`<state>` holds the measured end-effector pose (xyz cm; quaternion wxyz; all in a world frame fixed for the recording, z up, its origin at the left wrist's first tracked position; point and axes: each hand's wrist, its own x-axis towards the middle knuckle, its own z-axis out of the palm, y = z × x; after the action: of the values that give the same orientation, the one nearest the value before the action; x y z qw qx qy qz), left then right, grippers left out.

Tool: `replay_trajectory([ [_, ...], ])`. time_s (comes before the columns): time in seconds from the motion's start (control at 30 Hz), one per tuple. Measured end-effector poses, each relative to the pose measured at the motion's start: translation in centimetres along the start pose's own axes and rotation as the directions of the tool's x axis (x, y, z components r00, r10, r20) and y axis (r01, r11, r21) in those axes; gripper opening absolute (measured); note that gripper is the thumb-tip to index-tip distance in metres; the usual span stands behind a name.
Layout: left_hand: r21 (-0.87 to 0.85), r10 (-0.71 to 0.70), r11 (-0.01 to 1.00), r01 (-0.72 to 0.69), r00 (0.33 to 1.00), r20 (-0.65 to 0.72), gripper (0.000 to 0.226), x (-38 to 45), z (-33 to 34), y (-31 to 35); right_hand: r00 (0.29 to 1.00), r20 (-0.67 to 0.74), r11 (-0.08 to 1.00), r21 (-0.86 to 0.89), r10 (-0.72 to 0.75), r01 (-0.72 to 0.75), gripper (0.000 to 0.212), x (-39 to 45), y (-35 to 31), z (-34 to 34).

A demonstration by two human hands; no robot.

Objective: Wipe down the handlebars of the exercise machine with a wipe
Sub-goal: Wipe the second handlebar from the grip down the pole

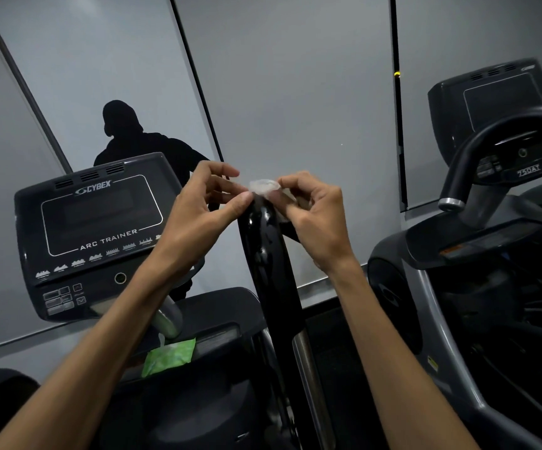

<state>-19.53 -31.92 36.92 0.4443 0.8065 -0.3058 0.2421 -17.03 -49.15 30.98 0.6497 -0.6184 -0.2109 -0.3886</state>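
Observation:
A glossy black handlebar (271,264) rises upright in the middle of the head view. A small crumpled white wipe (264,186) sits over its top end. My left hand (207,206) pinches the wipe's left side between thumb and fingertips. From the other side my right hand (311,212) pinches the wipe, its fingers curled by the bar's tip. Part of the wipe hangs behind my right fingers. Both forearms reach up from the bottom of the view.
The machine's console (100,228), marked Cybex Arc Trainer, stands to the left. A green pack of wipes (168,355) lies on the ledge below it. A second machine (490,222) stands close on the right. A mirror wall behind shows a person's dark reflection (133,138).

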Motion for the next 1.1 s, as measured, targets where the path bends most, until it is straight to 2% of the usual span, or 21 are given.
replay_trajectory([
  [0.1, 0.028, 0.003, 1.0, -0.003, 1.0, -0.003, 0.035, 0.0, 0.0, -0.1, 0.993, -0.088, 0.978, -0.19, 0.075, -0.091, 0.004, 1.2, 2.3, -0.1],
  [0.17, 0.032, -0.001, 0.999, 0.001, 1.0, 0.0, 0.035, 0.0, -0.1, -0.1, 0.985, -0.107, 0.963, -0.218, 0.136, -0.156, 0.008, 2.7, 2.3, 0.5],
  [0.23, 0.037, 0.001, 0.999, -0.001, 1.0, 0.001, 0.036, 0.0, -0.1, -0.1, 0.994, -0.024, 0.978, -0.18, 0.105, -0.107, 0.005, 3.5, 1.0, 1.1],
  [0.37, -0.028, -0.009, 1.0, 0.009, 1.0, -0.013, 0.044, 0.0, 0.3, -0.2, 0.989, 0.146, 1.0, 0.023, -0.006, 0.003, 0.009, 2.5, -1.5, 0.2],
  [0.43, -0.05, -0.012, 0.999, 0.011, 1.0, -0.02, 0.05, 0.0, 0.4, -0.3, 0.99, 0.141, 0.999, -0.049, -0.017, 0.024, 0.013, 2.3, -0.7, -0.7],
  [0.57, -0.051, -0.016, 0.999, 0.015, 1.0, -0.01, 0.054, 0.1, 0.2, -0.4, 0.985, 0.104, 0.952, -0.288, 0.139, -0.104, 0.015, 4.5, 1.6, -0.4],
  [0.63, -0.058, -0.013, 0.998, 0.013, 1.0, -0.005, 0.054, 0.2, 0.1, -0.5, 0.979, 0.137, 0.932, -0.352, 0.148, -0.091, 0.014, 5.5, 0.9, 0.4],
  [0.7, -0.065, -0.018, 0.998, 0.018, 1.0, -0.001, 0.057, 0.2, 0.1, -0.8, 0.975, 0.207, 0.942, -0.336, 0.084, -0.01, 0.009, 5.2, -0.7, 0.5],
  [0.77, -0.078, -0.024, 0.997, 0.024, 1.0, 0.006, 0.06, 0.2, 0.1, -1.0, 0.965, 0.261, 0.97, -0.235, 0.01, 0.053, 0.007, 4.4, -1.9, -0.1],
  [0.83, -0.091, -0.025, 0.995, 0.026, 1.0, 0.013, 0.061, 0.2, 0.1, -1.2, 0.963, 0.268, 0.978, -0.191, -0.03, 0.084, 0.01, 4.0, -1.6, -0.9],
  [0.9, -0.093, -0.028, 0.995, 0.029, 1.0, 0.014, 0.06, 0.1, 0.1, -1.1, 0.974, 0.228, 0.965, -0.261, 0.019, 0.043, 0.013, 4.5, -0.3, -1.1],
  [1.0, -0.095, -0.032, 0.995, 0.033, 0.999, 0.006, 0.059, 0.1, 0.2, -1.1, 0.958, 0.224, 0.922, -0.377, 0.18, -0.085, 0.018, 6.1, 0.6, -0.5],
  [1.03, -0.097, -0.034, 0.995, 0.034, 0.999, 0.004, 0.06, 0.1, 0.2, -1.1, 0.951, 0.244, 0.913, -0.4, 0.192, -0.082, 0.017, 6.5, 0.3, -0.1],
  [1.1, -0.105, -0.039, 0.994, 0.039, 0.999, 0.005, 0.065, 0.1, 0.3, -1.1, 0.945, 0.307, 0.921, -0.389, 0.115, 0.015, 0.009, 6.6, -1.1, 0.7],
])
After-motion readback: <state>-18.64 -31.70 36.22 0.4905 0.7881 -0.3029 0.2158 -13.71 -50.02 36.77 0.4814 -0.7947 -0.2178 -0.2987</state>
